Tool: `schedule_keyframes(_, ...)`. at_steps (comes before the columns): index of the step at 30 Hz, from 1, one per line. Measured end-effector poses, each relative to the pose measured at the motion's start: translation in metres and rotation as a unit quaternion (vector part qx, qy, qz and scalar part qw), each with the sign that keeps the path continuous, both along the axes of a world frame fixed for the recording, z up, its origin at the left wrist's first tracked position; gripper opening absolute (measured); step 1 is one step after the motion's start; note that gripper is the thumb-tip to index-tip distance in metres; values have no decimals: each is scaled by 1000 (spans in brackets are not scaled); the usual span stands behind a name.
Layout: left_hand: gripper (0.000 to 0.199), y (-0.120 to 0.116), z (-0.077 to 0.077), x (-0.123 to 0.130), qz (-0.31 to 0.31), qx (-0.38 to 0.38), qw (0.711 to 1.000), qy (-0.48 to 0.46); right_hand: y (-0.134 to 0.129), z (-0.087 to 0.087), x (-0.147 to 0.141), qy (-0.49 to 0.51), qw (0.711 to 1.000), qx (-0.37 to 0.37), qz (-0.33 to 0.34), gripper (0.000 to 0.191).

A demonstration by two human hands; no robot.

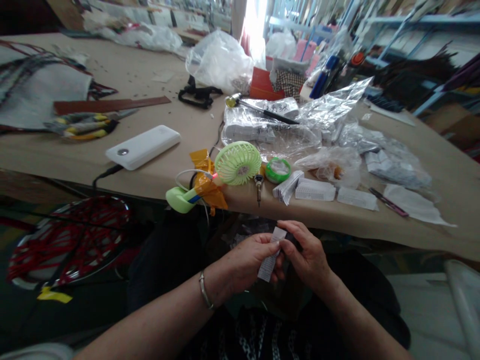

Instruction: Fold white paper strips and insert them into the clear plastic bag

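Observation:
Over my lap, just off the table's front edge, my left hand [249,260] pinches a small white printed label [267,268] between thumb and fingers. My right hand [309,255] is closed around the label's upper right edge, its thumb tip against the paper and its fingers bent behind. Small print covers the label's lower part. On the table edge beyond lie a fanned bundle of labels [288,188], a neat stack of labels [315,190] and another strip of labels [357,198]. A green round tub [277,170] with white contents stands behind them.
A green fan [238,162] is taped at the table edge, beside a soldering-iron-like tool [258,187] whose tip overhangs. A white power bank [143,146], pliers [90,125], a hammer [262,110], tweezers [389,202] and plastic bags [397,167] lie around. Red webbing [71,240] fills a hoop on the left.

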State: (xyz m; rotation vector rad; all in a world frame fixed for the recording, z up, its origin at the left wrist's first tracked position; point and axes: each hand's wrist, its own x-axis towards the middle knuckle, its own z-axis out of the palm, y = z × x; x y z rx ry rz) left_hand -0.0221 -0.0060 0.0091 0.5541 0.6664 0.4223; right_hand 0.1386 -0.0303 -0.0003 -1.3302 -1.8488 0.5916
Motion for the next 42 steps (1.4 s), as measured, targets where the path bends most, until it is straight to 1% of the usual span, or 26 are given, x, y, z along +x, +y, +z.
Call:
schedule_keyframes(3,25,1,2,-1,2,8,1000,-3,2,1,-2,93,993,-64,-37,33)
schedule_keyframes(5,25,2,3,-1,12,13,1000,3,6,3,-4,177,974,-129,-50,26)
schedule_keyframes(7,25,2,3,-1,23,24,999,8,11,6,-6,241,950,-194,-46,18)
schedule_keyframes(10,24,2,2,-1,35,46,998,11,18,10,-10,279,924,-258,-40,16)
schedule_keyframes(12,24,2,2,-1,43,61,997,20,21,10,-13,280,921,-269,-41,16)
schedule_keyframes(14,24,3,1,-2,51,87,994,35,24,10,-16,270,926,-260,-41,16)
schedule_keyframes(15,23,4,1,-3,58,113,991,49,25,10,-19,265,929,-253,-39,16)
schedule_keyframes(17,21,7,1,-6,83,193,973,91,29,11,-23,260,933,-246,-28,16)
schedule_keyframes(19,19,10,1,-9,118,277,942,149,33,12,-28,249,941,-231,-18,16)
schedule_keyframes(21,16,13,1,-13,145,330,910,206,37,14,-33,220,955,-198,-22,14)
schedule_keyframes(25,16,19,1,-20,184,398,856,275,45,17,-38,149,979,-135,-38,12)
schedule_keyframes(28,16,24,0,-23,205,443,820,300,50,16,-41,123,987,-97,-40,11)
schedule_keyframes(30,16,27,-1,-24,211,467,801,309,53,15,-42,112,990,-79,-41,11)
schedule_keyframes(34,18,31,-3,-24,212,495,782,313,57,14,-43,92,993,-58,-35,9)
schedule_keyframes(42,19,34,-3,-24,210,514,765,326,59,13,-42,73,996,-33,-32,10)
